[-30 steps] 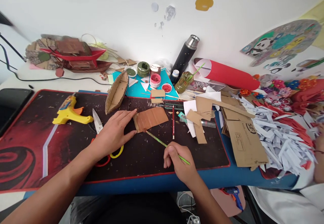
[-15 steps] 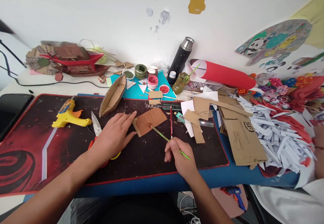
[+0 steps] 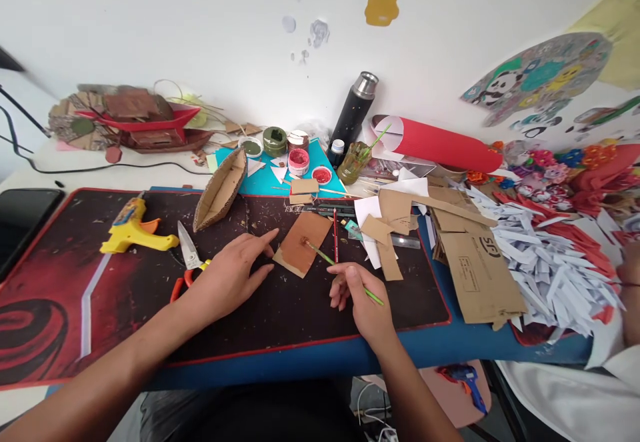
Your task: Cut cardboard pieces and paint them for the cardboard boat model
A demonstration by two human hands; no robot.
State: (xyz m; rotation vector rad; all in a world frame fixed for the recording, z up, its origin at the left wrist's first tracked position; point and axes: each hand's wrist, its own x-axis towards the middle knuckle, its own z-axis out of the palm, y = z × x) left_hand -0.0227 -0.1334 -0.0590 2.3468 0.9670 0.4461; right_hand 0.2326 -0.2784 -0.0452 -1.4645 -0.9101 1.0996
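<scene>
While our left hand (image 3: 227,279) lies flat on the dark red desk mat (image 3: 125,282), its fingers spread loose and gripping nothing, its fingertips touch the near left edge of a small brown cardboard piece (image 3: 303,251). That piece lies flat on the mat, between our two hands and just in front of the cardboard boat hull (image 3: 220,190). Our right hand (image 3: 363,299) has its fingers closed around a thin green paintbrush (image 3: 345,274), held like a pen, and the brush tip rests on the cardboard, where a darker brown patch shows. Orange-handled scissors (image 3: 189,259) lie partly under our left wrist, with a yellow glue gun (image 3: 133,227) further left. At the back of the counter (image 3: 350,355) stand open paint pots (image 3: 299,159) on a teal sheet (image 3: 270,179), a black flask (image 3: 354,117) and a red paper roll (image 3: 440,147). Cardboard scraps (image 3: 475,262) lie to the right of the mat.
</scene>
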